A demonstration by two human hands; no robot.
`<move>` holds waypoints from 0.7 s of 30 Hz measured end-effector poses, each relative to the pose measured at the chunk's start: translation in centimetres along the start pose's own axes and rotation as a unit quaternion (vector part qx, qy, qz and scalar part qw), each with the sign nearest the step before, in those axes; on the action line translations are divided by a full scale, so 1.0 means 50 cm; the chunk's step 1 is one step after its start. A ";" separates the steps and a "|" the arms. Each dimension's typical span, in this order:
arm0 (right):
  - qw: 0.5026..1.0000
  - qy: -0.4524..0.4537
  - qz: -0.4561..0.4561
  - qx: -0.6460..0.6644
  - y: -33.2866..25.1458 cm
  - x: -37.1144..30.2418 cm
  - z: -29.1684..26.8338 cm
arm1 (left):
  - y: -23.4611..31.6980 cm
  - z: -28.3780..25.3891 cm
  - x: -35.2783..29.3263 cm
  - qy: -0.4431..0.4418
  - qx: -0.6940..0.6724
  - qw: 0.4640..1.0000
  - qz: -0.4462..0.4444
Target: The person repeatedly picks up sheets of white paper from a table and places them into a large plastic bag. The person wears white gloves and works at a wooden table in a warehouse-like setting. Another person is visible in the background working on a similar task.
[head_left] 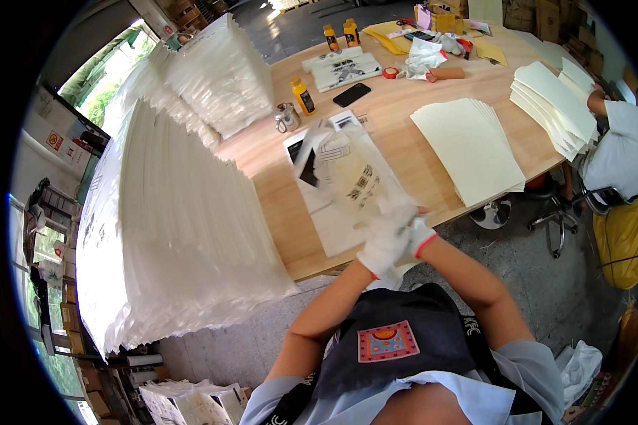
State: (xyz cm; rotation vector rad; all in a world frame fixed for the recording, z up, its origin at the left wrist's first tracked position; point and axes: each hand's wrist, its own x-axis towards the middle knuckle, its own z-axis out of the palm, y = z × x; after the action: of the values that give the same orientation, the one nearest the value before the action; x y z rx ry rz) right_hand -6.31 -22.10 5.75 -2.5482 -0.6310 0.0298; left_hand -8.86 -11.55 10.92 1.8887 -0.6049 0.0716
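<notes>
Both my hands wear white work gloves with red cuff edges and meet at the table's front edge. My left hand is closed at the near end of a translucent plastic bag with black printing, and a cream sheet seems to show through it. Against it, my right hand is closed on the same near end, its fingers partly hidden. The bag is blurred and tilts up over a stack of flat white printed bags. To the right lies a fanned stack of cream sheets.
Tall piles of filled plastic bags stand at left. Farther back are a yellow bottle, a metal can, a black phone and red tape. A co-worker sits at right beside more cream sheets.
</notes>
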 end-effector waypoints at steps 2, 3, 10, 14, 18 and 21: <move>1.000 -0.005 -0.028 0.007 -0.016 -0.047 -0.014 | -0.077 -0.027 -0.034 0.041 -0.065 0.990 -0.119; 0.999 0.012 -0.045 0.003 -0.019 -0.076 -0.025 | -0.103 -0.034 -0.049 0.031 -0.009 0.994 -0.105; 0.983 0.056 0.115 -0.134 0.136 -0.069 0.024 | -0.143 0.018 -0.162 0.049 0.270 0.961 0.035; 0.973 0.010 0.090 -0.215 0.157 -0.059 0.025 | -0.235 -0.093 -0.248 0.188 0.386 0.889 -0.158; 0.971 -0.083 0.045 -0.220 0.046 -0.113 -0.027 | -0.218 -0.127 -0.317 0.326 0.180 0.889 -0.266; 0.960 -0.147 0.013 -0.239 0.014 -0.203 -0.053 | -0.116 -0.108 -0.385 0.317 0.108 0.894 -0.299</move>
State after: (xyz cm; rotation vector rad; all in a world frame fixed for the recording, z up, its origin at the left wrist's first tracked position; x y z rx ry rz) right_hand -14.67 -28.36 6.70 -3.0515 -0.7967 0.3051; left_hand -21.77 2.01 1.81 2.0333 0.4531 0.3475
